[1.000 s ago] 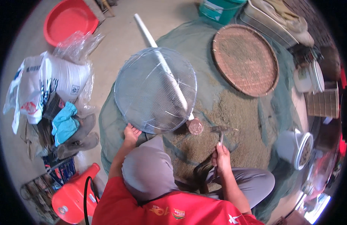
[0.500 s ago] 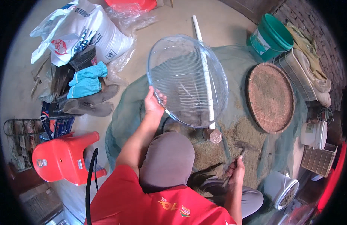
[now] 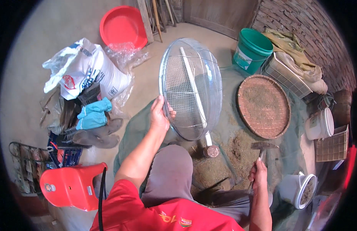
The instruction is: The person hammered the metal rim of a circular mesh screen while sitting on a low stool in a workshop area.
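Observation:
A round wire-mesh sieve (image 3: 178, 77) with a metal rim is held up, tilted, in front of me. My left hand (image 3: 161, 113) grips its left edge, thumb outside and fingertips behind the mesh. My right hand (image 3: 258, 173) is closed round the handle of a hammer (image 3: 264, 145), its head upward over the grain-covered net. Through the mesh shows a white pole (image 3: 192, 81), whose lower end meets a round, brownish block (image 3: 211, 151) in front of my knee.
Small grain (image 3: 213, 173) lies on a green net (image 3: 138, 134). To the right are a woven tray (image 3: 263, 107), a green bucket (image 3: 252, 50) and a white bucket (image 3: 299, 188). A red stool (image 3: 70, 186), blue gloves (image 3: 93, 115) and a white sack (image 3: 105, 75) stand or lie left.
The sieve has turned to a steeper, narrower angle in my left hand. My right hand and the hammer have shifted right in the picture. The view has tilted up, showing more of the red basin.

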A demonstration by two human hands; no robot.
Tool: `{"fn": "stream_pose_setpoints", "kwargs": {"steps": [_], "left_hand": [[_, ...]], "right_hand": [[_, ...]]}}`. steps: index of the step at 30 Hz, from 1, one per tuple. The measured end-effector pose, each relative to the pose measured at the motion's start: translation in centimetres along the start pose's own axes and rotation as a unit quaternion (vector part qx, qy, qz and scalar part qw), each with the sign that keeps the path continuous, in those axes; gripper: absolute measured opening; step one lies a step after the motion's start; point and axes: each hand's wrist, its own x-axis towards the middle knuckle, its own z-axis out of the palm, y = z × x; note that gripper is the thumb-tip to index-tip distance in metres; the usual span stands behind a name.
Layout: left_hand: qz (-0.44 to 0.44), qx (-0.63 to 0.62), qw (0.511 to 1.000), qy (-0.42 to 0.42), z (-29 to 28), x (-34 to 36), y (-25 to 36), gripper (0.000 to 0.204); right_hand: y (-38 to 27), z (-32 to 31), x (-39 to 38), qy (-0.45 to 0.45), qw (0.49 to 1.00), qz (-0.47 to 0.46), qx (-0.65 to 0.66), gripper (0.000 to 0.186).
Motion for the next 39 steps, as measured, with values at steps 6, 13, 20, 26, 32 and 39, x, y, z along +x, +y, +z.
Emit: {"fn": "stream_pose_setpoints", "kwargs": {"steps": [6, 13, 20, 26, 32, 39], "left_hand": [[0.05, 0.088, 0.989, -0.104, 1.8, -2.1, 3.4, 0.027], [0.082, 0.298, 0.928, -0.209, 4.8, -1.7, 6.2, 0.019], [0.156, 0.531, 0.778, -0.296, 10.5, -4.7, 11.9, 0.024], [0.169, 0.573, 0.733, -0.325, 11.4, -6.0, 10.3, 0.025], [0.296, 0.687, 0.506, -0.429, 7.6, -11.3, 3.6, 0.027], [0.299, 0.675, 0.443, -0.508, 5.4, -14.0, 0.3, 0.028]], "right_hand": [[2.7, -2.4, 2.1, -0.044, 0.952, 0.207, 0.221, 0.033], [3.4, -4.5, 3.2, -0.058, 0.969, 0.149, 0.189, 0.057], [0.5, -4.4, 1.9, -0.065, 0.91, 0.157, 0.377, 0.031], [0.7, -3.3, 1.9, -0.067, 0.907, 0.161, 0.383, 0.031], [1.2, -2.8, 2.2, -0.067, 0.912, 0.185, 0.36, 0.032], [2.7, -0.2, 2.3, -0.061, 0.956, 0.182, 0.22, 0.045]]}}
